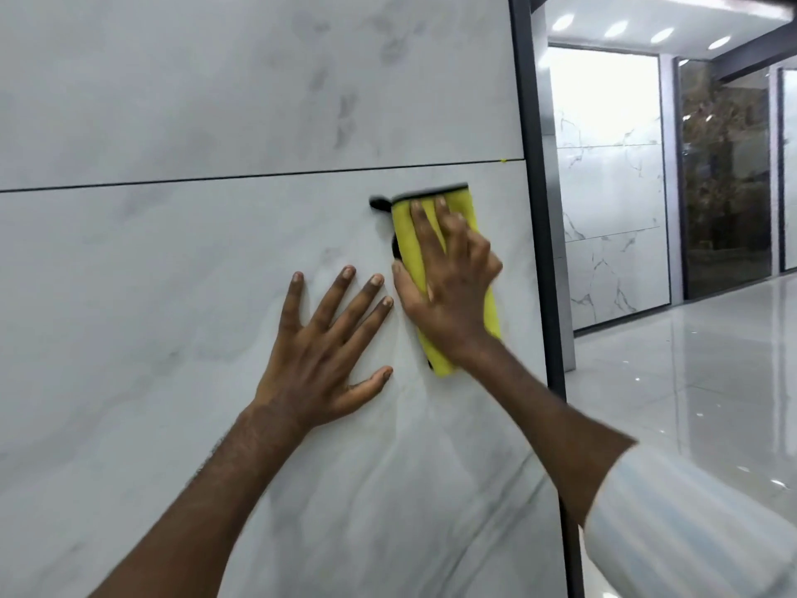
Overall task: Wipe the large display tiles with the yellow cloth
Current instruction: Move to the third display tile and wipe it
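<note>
Left hand [327,338] lies flat with fingers spread, holding nothing, on the lower tile [129,317], and just beside it the right hand [448,291] presses the one yellow cloth [407,239] against that tile with extended fingers, below the seam [258,174] to the second, upper tile [215,79].

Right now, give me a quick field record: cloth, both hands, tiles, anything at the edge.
yellow cloth: flat on lower tile, just under the seam
right hand: presses the cloth, fingers extended
left hand: flat on lower tile, fingers spread, left of cloth
upper tile: above seam, no hand on it
dark frame: along tiles' right edge
</note>
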